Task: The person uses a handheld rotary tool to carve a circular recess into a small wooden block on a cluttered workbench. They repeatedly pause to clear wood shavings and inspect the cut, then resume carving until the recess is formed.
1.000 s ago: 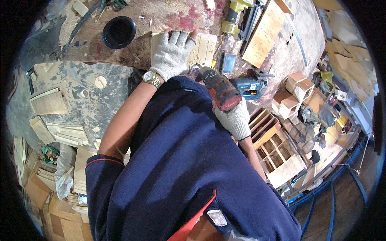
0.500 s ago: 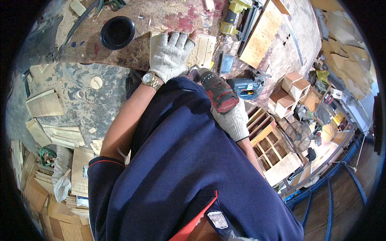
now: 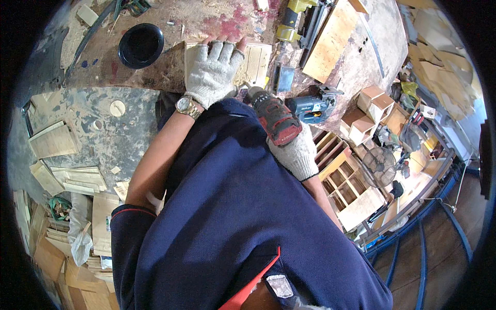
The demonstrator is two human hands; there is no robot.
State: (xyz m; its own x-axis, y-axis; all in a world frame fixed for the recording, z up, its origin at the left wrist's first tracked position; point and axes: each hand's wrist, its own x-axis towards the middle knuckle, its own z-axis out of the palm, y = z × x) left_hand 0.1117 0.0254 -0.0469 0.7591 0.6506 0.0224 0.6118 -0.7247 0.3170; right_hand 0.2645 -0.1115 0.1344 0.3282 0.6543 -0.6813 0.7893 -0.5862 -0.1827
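My left hand (image 3: 214,72), in a pale knit glove with bare fingertips, lies flat with fingers spread on a light wooden panel (image 3: 257,59) at the workbench's near edge. The panel has lines across its face, and my hand covers part of it. In my gloved right hand (image 3: 297,154) is a red and black cordless drill (image 3: 279,123). Its chuck points up and left toward the panel's near edge. The drill body hides most of my right fingers, and whether the tip touches the panel I cannot tell. A blue jigsaw (image 3: 312,107) lies just right of the drill.
A black bowl (image 3: 140,45) stands on the bench (image 3: 155,78) to the left. Behind the jigsaw lie a yellow-green power tool (image 3: 290,23) and a long wooden board (image 3: 330,41). Wooden boxes (image 3: 356,126) and a fan (image 3: 378,164) are at right; wood sheets (image 3: 54,140) lie on the floor at left.
The whole view has shifted slightly, so the bench and its things appear a little further left. My left hand stays on the panel, and the drill stays in my right hand.
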